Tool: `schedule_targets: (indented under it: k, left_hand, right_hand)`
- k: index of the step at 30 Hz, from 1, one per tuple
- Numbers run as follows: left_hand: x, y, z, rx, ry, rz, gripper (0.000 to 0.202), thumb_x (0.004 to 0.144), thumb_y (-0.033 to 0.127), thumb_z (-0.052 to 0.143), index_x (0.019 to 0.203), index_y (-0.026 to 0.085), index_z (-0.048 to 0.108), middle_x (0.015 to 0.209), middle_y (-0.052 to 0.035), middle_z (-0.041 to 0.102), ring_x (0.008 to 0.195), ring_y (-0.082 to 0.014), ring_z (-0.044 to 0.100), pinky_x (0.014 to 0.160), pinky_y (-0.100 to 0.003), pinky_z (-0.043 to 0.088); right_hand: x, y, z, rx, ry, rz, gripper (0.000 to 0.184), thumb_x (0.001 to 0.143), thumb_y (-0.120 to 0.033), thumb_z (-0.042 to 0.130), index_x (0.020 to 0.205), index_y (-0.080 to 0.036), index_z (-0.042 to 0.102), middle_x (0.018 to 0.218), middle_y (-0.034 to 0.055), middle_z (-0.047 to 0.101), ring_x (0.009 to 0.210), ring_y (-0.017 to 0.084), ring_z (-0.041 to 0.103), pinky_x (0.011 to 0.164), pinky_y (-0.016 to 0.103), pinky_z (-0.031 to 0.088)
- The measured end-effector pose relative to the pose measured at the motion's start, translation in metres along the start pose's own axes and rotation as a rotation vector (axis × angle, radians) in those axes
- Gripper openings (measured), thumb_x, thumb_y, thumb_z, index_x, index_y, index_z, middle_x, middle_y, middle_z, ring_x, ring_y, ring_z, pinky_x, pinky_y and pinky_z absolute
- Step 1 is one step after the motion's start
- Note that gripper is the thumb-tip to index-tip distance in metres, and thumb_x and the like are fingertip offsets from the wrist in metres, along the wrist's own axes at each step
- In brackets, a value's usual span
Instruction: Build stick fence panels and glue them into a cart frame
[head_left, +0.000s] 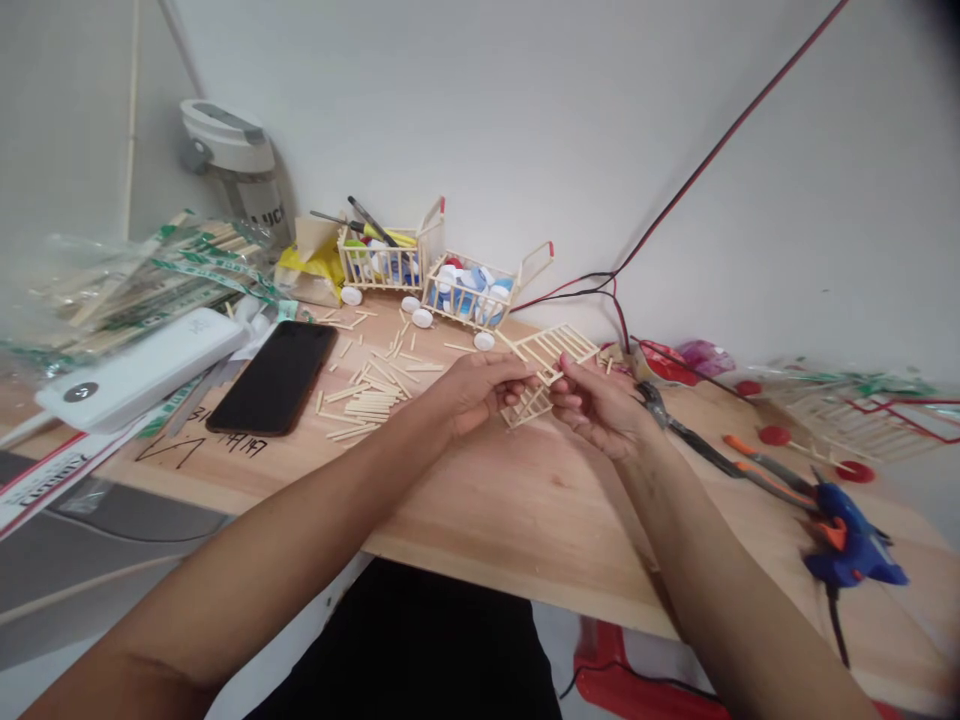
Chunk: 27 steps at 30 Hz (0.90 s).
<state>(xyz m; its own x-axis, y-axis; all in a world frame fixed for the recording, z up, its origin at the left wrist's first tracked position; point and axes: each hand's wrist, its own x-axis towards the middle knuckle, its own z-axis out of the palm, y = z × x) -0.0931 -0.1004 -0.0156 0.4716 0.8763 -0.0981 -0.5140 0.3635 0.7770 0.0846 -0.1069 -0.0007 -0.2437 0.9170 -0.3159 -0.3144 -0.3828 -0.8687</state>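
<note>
Wall: plain white wall (pixel 600 150) ahead of me, with a red-and-black wire (pixel 679 205) running down it toward the bench.

Bench: pale wooden bench top (pixel 487 495), with black marker scrawl near its left edge.

Carts: 2 small stick carts stand at the back, the left cart (pixel 382 262) and the right cart (pixel 480 310), both holding plastic bottle caps (pixel 457 295). Screwdrivers (pixel 367 222) lean in the left cart.

Left side: clear bag of sticks (pixel 142 285), white power bank (pixel 142 365), black phone (pixel 274 378).

Right side: blue glue gun (pixel 851 540), orange-handled pliers (pixel 765 470), red discs (pixel 775 435).

Loose sticks: short cut sticks (pixel 371 395) lie scattered between the phone and my hands.

Lattice: stick lattice (pixel 551 355) sits tilted between my hands, held above the bench, its rungs running across 2 rails.

Left hand: left hand (pixel 476 392) curled, fingers (pixel 517 368) closed on the near end of the lattice.

Right hand: right hand (pixel 600 408) pinching the lattice from the other side, fingertips (pixel 564 368) on the sticks. Which stick each tip presses, I cannot tell.

Handling: best to grip close to the joints with light, even pressure, so the lattice does not skew.
</note>
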Motion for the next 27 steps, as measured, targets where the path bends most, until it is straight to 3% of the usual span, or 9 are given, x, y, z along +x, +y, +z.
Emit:
schedule_targets:
  k: [12, 15, 19, 22, 27]
  left_hand:
    - [-0.004, -0.004, 0.001, 0.059, 0.055, 0.062, 0.011, 0.073, 0.017, 0.069, 0.069, 0.007, 0.067, 0.069, -0.0032, 0.064, 0.057, -0.004, 0.048, 0.055, -0.02, 0.034]
    - [-0.01, -0.005, 0.002, 0.196, 0.122, 0.08, 0.007, 0.073, 0.015, 0.068, 0.076, 0.009, 0.071, 0.068, -0.0022, 0.065, 0.054, -0.0042, 0.047, 0.054, -0.02, 0.035]
    - [-0.014, -0.007, 0.002, 0.507, 0.16, 0.113, 0.021, 0.069, 0.017, 0.072, 0.089, 0.011, 0.073, 0.076, -0.0038, 0.07, 0.063, -0.0085, 0.057, 0.061, -0.022, 0.042]
    - [-0.013, -0.011, 0.002, 0.658, 0.149, 0.166, 0.022, 0.068, 0.021, 0.074, 0.087, 0.011, 0.075, 0.085, -0.0066, 0.073, 0.074, -0.0135, 0.064, 0.068, -0.024, 0.047]
    - [-0.01, -0.013, 0.001, 0.8, 0.151, 0.264, 0.013, 0.071, 0.017, 0.069, 0.081, 0.013, 0.076, 0.081, -0.0039, 0.074, 0.074, -0.014, 0.065, 0.07, -0.024, 0.048]
  right_hand:
    - [0.0, 0.002, 0.002, 0.001, 0.031, -0.101, 0.028, 0.065, -0.026, 0.082, 0.071, -0.013, 0.058, 0.057, -0.0052, 0.052, 0.044, 0.001, 0.04, 0.035, 0.011, 0.026]
    - [-0.001, 0.001, 0.002, 0.002, 0.035, -0.109, 0.028, 0.064, -0.026, 0.082, 0.07, -0.013, 0.057, 0.056, -0.0053, 0.052, 0.043, 0.001, 0.039, 0.035, 0.011, 0.026]
    - [-0.002, 0.001, 0.003, 0.01, 0.037, -0.097, 0.031, 0.063, -0.025, 0.083, 0.066, -0.014, 0.054, 0.055, -0.0053, 0.051, 0.042, 0.001, 0.039, 0.034, 0.011, 0.026]
    - [-0.002, 0.001, 0.004, 0.018, 0.059, -0.085, 0.031, 0.061, -0.026, 0.084, 0.068, -0.015, 0.055, 0.055, -0.0059, 0.051, 0.041, 0.001, 0.039, 0.033, 0.011, 0.026]
    - [-0.002, 0.002, 0.005, 0.041, 0.08, -0.053, 0.031, 0.06, -0.024, 0.084, 0.069, -0.015, 0.056, 0.054, -0.006, 0.051, 0.04, 0.001, 0.04, 0.032, 0.01, 0.027]
